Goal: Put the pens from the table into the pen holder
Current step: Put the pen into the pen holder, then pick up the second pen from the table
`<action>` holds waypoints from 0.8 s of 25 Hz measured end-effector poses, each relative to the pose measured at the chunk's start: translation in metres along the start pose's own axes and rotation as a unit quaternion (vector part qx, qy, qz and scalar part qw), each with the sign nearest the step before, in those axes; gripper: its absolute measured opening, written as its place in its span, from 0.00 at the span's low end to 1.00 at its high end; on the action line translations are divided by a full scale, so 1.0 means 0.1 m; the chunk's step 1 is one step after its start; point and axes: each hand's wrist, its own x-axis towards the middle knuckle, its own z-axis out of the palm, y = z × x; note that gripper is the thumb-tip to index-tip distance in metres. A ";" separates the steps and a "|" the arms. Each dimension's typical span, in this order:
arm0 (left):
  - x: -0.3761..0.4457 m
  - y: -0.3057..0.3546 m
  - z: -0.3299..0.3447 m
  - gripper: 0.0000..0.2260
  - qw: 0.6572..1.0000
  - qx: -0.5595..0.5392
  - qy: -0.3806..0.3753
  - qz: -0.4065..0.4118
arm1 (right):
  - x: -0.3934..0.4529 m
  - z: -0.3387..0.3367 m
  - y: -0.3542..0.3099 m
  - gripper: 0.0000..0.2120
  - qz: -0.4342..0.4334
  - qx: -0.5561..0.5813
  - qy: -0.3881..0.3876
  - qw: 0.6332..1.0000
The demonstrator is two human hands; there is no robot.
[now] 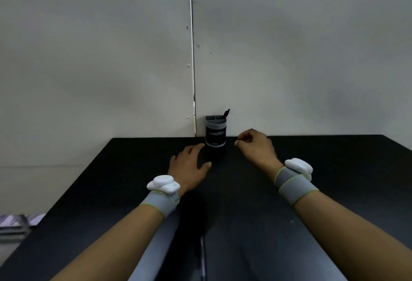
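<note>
A black pen holder with a grey rim and inner dividers stands at the far edge of the black table, against the wall. One dark pen sticks up from its right rear compartment. My left hand lies flat just left of and in front of the holder, fingers apart, fingertips close to its base. My right hand hovers to the right of the holder, fingers curled loosely with nothing visible in them. I see no loose pens on the table.
A pale panelled wall with a vertical seam rises behind the table. The table's left edge runs diagonally; some blurred striped items lie beyond it at lower left. Both wrists wear grey bands with white trackers.
</note>
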 end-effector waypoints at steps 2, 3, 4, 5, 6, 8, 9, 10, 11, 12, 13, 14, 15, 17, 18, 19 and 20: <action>-0.26 0.01 -0.02 0.28 1.000 -0.009 0.001 0.003 | -0.25 -0.01 0.03 0.09 -0.004 -0.009 -0.004 1.000; -0.39 0.01 -0.01 0.28 1.000 -0.013 0.000 0.003 | -0.37 -0.01 0.06 0.08 -0.004 -0.013 -0.004 1.000; -0.51 0.00 0.00 0.27 1.000 -0.017 -0.001 -0.001 | -0.47 0.00 0.08 0.06 -0.003 -0.016 -0.003 1.000; -0.68 -0.01 0.01 0.27 1.000 -0.020 -0.005 -0.010 | -0.64 0.02 0.12 0.05 0.002 -0.015 -0.008 1.000; -0.84 -0.02 0.03 0.27 1.000 -0.018 -0.005 -0.017 | -0.80 0.04 0.16 0.04 0.007 -0.013 -0.014 1.000; -1.15 -0.05 0.08 0.26 1.000 -0.011 -0.004 -0.028 | -1.12 0.08 0.22 0.04 0.016 -0.012 -0.034 0.999; -1.29 -0.06 0.10 0.25 0.999 -0.014 -0.004 -0.031 | -1.27 0.10 0.24 0.04 0.022 -0.010 -0.046 0.999; -1.44 -0.06 0.11 0.24 0.999 -0.020 -0.005 -0.034 | -1.45 0.12 0.26 0.05 0.022 -0.009 -0.059 0.998; -1.55 -0.07 0.13 0.23 0.999 -0.025 -0.007 -0.038 | -1.59 0.14 0.28 0.06 0.021 -0.008 -0.069 0.997; -1.65 -0.07 0.15 0.23 0.999 -0.029 -0.009 -0.041 | -1.70 0.17 0.30 0.06 0.018 -0.008 -0.078 0.997; -1.75 -0.07 0.17 0.22 0.999 -0.029 -0.010 -0.044 | -1.82 0.18 0.31 0.06 0.016 -0.008 -0.087 0.996; -1.87 -0.06 0.19 0.22 0.999 -0.028 -0.009 -0.045 | -1.94 0.20 0.31 0.06 0.013 -0.008 -0.099 0.995; -1.96 -0.06 0.22 0.21 0.999 -0.022 -0.005 -0.045 | -2.03 0.22 0.32 0.06 0.012 -0.013 -0.111 0.994; -2.12 -0.04 0.28 0.21 0.999 -0.007 0.010 -0.049 | -2.20 0.24 0.33 0.06 0.009 -0.025 -0.135 0.990; -2.18 -0.02 0.29 0.21 0.999 -0.001 0.017 -0.050 | -2.27 0.26 0.34 0.07 0.007 -0.031 -0.148 0.988; -2.23 0.00 0.30 0.22 0.999 0.005 0.020 -0.050 | -2.35 0.26 0.33 0.10 0.004 -0.039 -0.156 0.987; -2.26 0.02 0.31 0.22 0.998 0.012 0.021 -0.050 | -2.40 0.27 0.32 0.12 0.000 -0.046 -0.158 0.986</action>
